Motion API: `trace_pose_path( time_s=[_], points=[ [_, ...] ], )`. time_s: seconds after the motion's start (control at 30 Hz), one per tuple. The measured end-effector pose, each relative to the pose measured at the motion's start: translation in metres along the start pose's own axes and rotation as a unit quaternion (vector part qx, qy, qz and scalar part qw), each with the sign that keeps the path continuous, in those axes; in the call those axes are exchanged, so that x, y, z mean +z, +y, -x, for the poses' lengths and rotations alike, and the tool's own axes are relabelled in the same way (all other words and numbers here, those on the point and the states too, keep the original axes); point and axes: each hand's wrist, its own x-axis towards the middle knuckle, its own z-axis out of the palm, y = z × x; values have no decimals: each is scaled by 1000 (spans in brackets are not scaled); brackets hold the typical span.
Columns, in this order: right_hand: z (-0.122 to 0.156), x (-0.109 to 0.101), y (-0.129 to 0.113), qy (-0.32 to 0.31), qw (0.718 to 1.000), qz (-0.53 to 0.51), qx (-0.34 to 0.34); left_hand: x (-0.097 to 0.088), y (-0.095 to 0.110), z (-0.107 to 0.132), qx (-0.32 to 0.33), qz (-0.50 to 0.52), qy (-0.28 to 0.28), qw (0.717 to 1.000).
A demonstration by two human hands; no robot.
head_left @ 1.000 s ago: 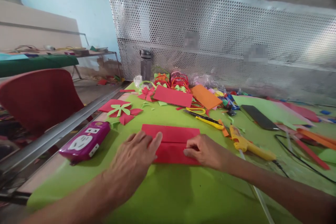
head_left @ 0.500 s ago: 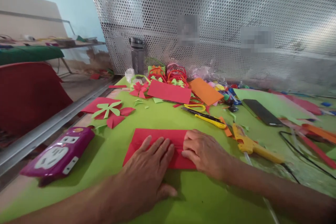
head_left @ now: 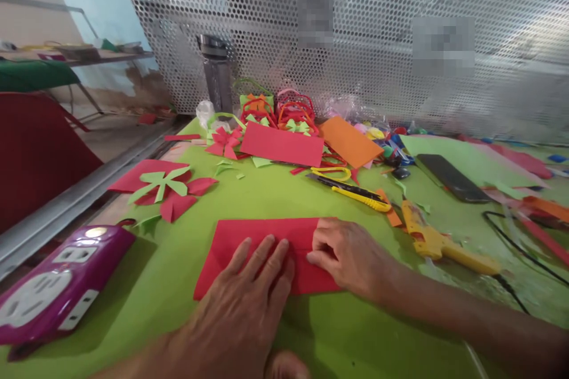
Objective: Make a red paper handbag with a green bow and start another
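Note:
A folded red paper sheet (head_left: 267, 228) lies flat on the green tabletop (head_left: 249, 198) in front of me. My left hand (head_left: 251, 290) rests on its left and middle part, fingers stretched out over the paper. On the right end of the sheet is my right hand (head_left: 347, 251), its fingers curled, with thumb and fingertips pressed at the paper. A crease runs across the sheet between the hands. Beyond the sheet lie a yellow utility knife (head_left: 355, 192) and yellow-handled scissors (head_left: 331, 174).
A purple power strip (head_left: 66, 278) sits at the left. Paper flowers and leaves (head_left: 164, 183) lie behind it. At the right are a yellow glue gun (head_left: 435, 240) and a black phone (head_left: 451, 177). Small paper baskets (head_left: 296, 109), an orange sheet (head_left: 349, 139) and a bottle (head_left: 217, 74) stand near the perforated metal panel (head_left: 267, 12).
The camera view has shifted slightly closer and lower. Both hands stay on the red paper, the left still flat and the right still curled at its right end.

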Motion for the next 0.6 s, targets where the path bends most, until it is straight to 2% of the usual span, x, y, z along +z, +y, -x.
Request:
trace_pose_path(
  time_s=[0.13,0.3,0.43,0.6],
  points=[
    [0,2,1,3,1000,9,-5,-8,0,-4,-5,39,-21,999],
    [0,-2,-2,-13,999,28,10,-5,2,-3,-1,54,-43,998],
    [-1,-19,2,-73,996,43,27,0,4,-1,0,46,-24,999],
    [3,-38,26,-118,993,3,3,14,3,3,3,20,28,999]
  ],
)
